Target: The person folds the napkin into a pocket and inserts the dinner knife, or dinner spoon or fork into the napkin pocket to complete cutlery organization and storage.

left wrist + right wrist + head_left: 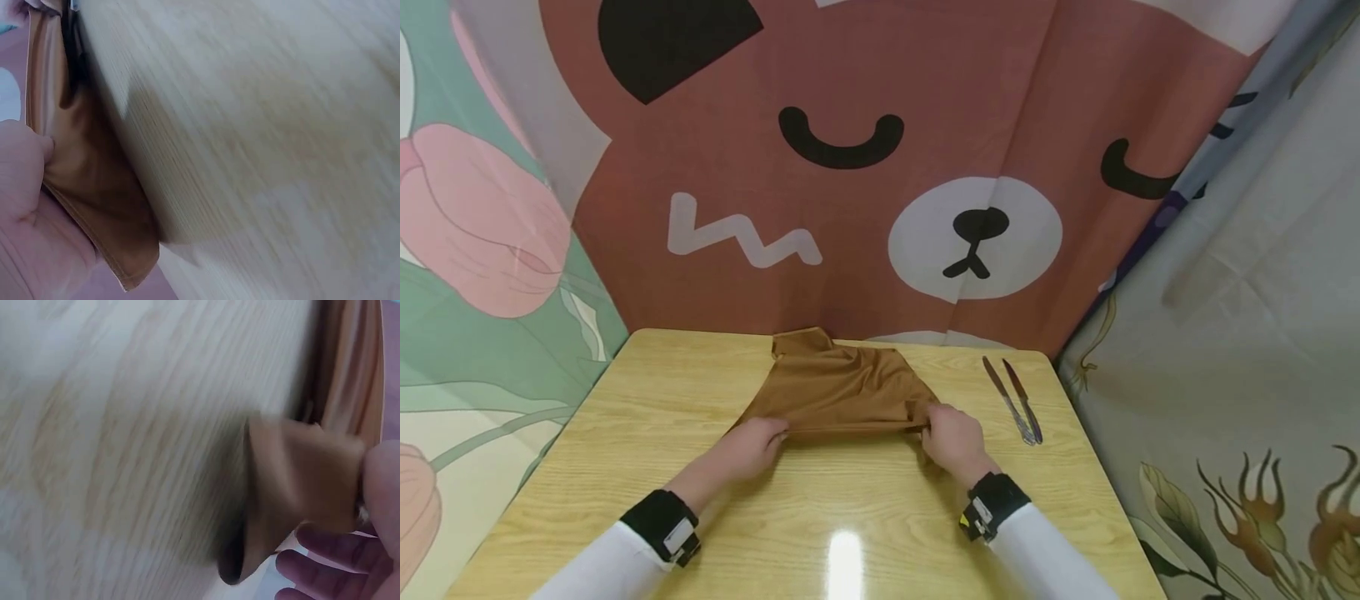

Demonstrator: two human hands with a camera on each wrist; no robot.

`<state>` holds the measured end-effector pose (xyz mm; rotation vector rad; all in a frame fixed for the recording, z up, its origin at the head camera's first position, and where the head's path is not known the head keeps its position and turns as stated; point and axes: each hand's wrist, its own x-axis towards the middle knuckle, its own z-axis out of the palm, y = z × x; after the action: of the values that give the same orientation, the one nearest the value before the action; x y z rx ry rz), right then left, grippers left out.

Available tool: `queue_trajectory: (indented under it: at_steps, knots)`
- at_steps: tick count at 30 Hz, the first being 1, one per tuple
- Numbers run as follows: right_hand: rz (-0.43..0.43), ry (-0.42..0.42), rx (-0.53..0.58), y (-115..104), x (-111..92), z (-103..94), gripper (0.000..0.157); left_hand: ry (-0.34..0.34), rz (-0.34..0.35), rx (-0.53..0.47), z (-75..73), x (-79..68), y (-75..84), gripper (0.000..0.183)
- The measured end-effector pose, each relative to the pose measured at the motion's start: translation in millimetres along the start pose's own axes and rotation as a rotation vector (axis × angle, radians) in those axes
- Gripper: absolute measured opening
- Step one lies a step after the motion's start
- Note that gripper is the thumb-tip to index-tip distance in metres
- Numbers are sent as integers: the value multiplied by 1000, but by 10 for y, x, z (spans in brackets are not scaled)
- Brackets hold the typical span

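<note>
A brown cloth with a stitched hem stretches between my two hands over the wooden table, its far end lying creased near the back edge. My left hand pinches the near left part of its edge; in the left wrist view the thumb presses on the cloth and a corner hangs past the hand. The near right part is gripped by my right hand. In the right wrist view a loose flap of the cloth droops beside the fingers, somewhat blurred.
Two table knives lie side by side on the right of the table. Behind the table hangs a curtain with a bear's face. Patterned fabric closes off the right side, and more printed fabric the left.
</note>
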<state>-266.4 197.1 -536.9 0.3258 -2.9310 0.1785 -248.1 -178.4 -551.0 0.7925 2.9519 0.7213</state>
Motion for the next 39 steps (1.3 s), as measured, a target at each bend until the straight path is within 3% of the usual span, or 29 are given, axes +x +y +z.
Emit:
queue_trajectory:
  at_steps: [2,10,12,14,16,18,21,24,27,30,33,39]
  knots:
    - [20,7,23,73,-20,-25,12,12,0,-6,-2,-16,-34,15]
    - [13,143,163,416,-45,-142,7,17,-39,-9,-79,-135,-115,13]
    - [-7,168,284,491,-56,-226,8,20,-65,-41,-146,-162,-91,14]
    - [-25,143,471,551,-73,-342,9,31,-92,-101,-232,-195,-50,13]
    - [-56,68,669,608,-97,-470,10,46,-103,-156,-315,-227,-10,10]
    - [-90,-60,834,655,-122,-580,9,48,-91,-218,-374,-256,12,13]
    - [-166,-296,946,724,-162,-651,10,1,-67,-305,-413,-297,22,27]
    - [-224,-490,950,765,-199,-584,12,-103,-41,-369,-384,-338,7,43]
    - [-243,-608,914,751,-241,-441,13,-211,0,-379,-301,-384,-13,49]
    - [-235,-671,851,684,-288,-332,13,-275,40,-331,-207,-430,-7,50]
    - [-239,-718,790,607,-320,-269,12,-290,47,-253,-153,-463,37,49]
    - [-282,-816,760,506,-341,-245,13,-358,-18,-184,-147,-547,156,46]
